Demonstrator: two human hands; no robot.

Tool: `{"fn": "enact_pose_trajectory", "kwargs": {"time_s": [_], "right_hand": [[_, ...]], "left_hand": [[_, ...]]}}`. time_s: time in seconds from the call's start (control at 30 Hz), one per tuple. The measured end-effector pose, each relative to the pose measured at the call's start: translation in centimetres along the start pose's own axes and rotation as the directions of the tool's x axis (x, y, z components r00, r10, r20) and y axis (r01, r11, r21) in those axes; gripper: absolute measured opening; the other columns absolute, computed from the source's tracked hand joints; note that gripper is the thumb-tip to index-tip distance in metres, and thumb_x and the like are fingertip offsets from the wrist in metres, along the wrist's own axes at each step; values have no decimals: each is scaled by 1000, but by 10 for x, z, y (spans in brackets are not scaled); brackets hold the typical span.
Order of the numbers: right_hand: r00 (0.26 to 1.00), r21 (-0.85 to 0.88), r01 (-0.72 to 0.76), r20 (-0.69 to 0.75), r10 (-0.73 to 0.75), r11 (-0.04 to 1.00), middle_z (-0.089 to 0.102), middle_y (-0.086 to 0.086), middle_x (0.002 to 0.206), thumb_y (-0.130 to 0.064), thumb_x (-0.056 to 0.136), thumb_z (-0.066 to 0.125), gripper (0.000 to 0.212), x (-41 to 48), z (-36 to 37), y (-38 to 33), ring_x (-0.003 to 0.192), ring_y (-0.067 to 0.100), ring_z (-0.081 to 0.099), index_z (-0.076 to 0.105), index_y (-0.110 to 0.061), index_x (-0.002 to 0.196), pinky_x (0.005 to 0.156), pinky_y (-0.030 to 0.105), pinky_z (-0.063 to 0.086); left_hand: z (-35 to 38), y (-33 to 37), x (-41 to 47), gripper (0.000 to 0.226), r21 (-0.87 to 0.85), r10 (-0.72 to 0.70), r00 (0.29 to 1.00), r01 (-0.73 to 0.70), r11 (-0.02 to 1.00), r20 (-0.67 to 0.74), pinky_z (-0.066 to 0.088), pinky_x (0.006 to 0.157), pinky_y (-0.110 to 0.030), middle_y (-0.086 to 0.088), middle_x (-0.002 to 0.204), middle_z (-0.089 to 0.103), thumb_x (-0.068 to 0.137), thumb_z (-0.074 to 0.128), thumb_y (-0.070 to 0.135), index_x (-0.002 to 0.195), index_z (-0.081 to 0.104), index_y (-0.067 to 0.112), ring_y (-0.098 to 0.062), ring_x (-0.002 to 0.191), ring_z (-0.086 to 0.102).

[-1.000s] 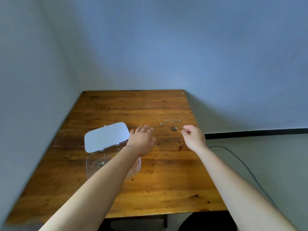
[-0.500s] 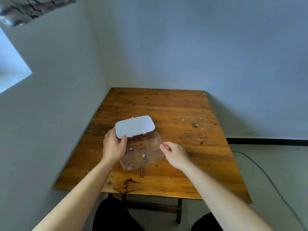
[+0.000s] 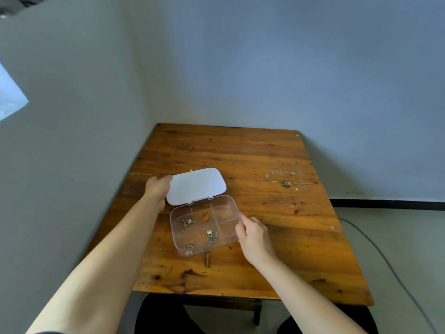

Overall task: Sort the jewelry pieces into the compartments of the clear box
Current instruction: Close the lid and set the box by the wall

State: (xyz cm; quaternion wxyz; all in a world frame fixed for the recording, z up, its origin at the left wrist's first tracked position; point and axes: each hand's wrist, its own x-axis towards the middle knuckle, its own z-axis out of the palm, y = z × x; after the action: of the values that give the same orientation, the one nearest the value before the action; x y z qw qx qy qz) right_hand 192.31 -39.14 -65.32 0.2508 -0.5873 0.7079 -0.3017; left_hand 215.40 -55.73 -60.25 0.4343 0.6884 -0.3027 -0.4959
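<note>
Right hand (image 3: 254,233) grasping box (image 3: 204,225) wall; left hand (image 3: 157,188) gripping lid (image 3: 196,185) edge. Light, rigid, slick plastic; best held by the walls. Chain (image 3: 280,173) limp, fine.

I see bare boards across the far half of the worn wooden table (image 3: 240,150), open to a hand. On the right, a thin silver chain (image 3: 280,173) and a small dark trinket (image 3: 286,184) lie in the way. The clear plastic compartment box (image 3: 204,248) and its raised white lid (image 3: 196,185) block the left-centre; its two right compartments are empty.
</note>
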Motion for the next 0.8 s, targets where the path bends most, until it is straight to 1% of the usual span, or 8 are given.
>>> {"fn": "enact_pose_trajectory", "kwargs": {"time_s": [0.1,0.2,0.37,0.43,0.53,0.6,0.7,0.8], "right_hand": [[1000,-3,-13,-7,13,1000,59,-4,103,-21,104,46,36,0,-1,-2,89,10,55,58,-15,138,62,7,36],[1000,18,-18,-17,18,1000,58,-6,100,-22,104,46,36,-2,0,-2,83,5,53,59,-16,137,59,7,35],[995,105,-102,-3,103,989,64,4,116,-34,106,38,43,-2,-1,-5,100,21,65,56,-17,140,82,24,52],[988,152,-155,49,149,976,67,6,116,-43,106,33,47,-1,-5,-6,95,18,68,57,-21,139,81,27,52],[971,257,-232,121,207,938,71,-2,104,-44,106,32,45,0,-13,-7,77,9,69,58,-25,136,68,23,51],[958,345,-280,157,239,896,69,-10,98,-39,106,32,42,-1,-17,-6,82,13,70,59,-25,135,71,24,54],[946,394,-307,227,232,867,67,-8,106,-32,106,32,42,-8,-21,-5,94,13,67,55,-28,140,76,21,53],[933,378,-309,297,202,872,62,-6,122,-28,105,34,43,-15,-24,-6,100,6,62,46,-32,146,68,14,45]], "left_hand": [[1,10,3,49,64,46,997,-42,997,-63,47,102,-47,-14,135,60,95,62,28,137,52,4,-33,120,57],[-4,20,-15,38,109,250,965,-241,964,-79,50,90,-37,-8,126,65,94,62,34,124,66,11,-27,112,60],[-35,12,-71,16,230,627,778,-618,751,42,47,69,-17,7,97,69,94,63,33,102,72,22,-3,88,61],[-46,-3,-95,8,266,711,693,-712,650,117,46,68,-9,14,91,68,96,63,28,99,70,25,5,82,61],[-59,-35,-125,13,290,742,624,-777,558,245,48,73,-9,17,96,71,95,61,28,103,70,23,8,86,64],[-65,-59,-138,19,281,743,582,-812,512,329,49,83,-11,16,109,71,95,62,27,111,70,23,6,100,65],[-69,-91,-145,23,319,750,496,-866,386,437,45,104,-23,7,125,68,93,65,24,115,71,21,-4,124,58],[-70,-112,-143,27,415,719,451,-876,244,529,44,109,-41,-4,133,64,90,69,19,117,72,15,-18,133,52]]}}
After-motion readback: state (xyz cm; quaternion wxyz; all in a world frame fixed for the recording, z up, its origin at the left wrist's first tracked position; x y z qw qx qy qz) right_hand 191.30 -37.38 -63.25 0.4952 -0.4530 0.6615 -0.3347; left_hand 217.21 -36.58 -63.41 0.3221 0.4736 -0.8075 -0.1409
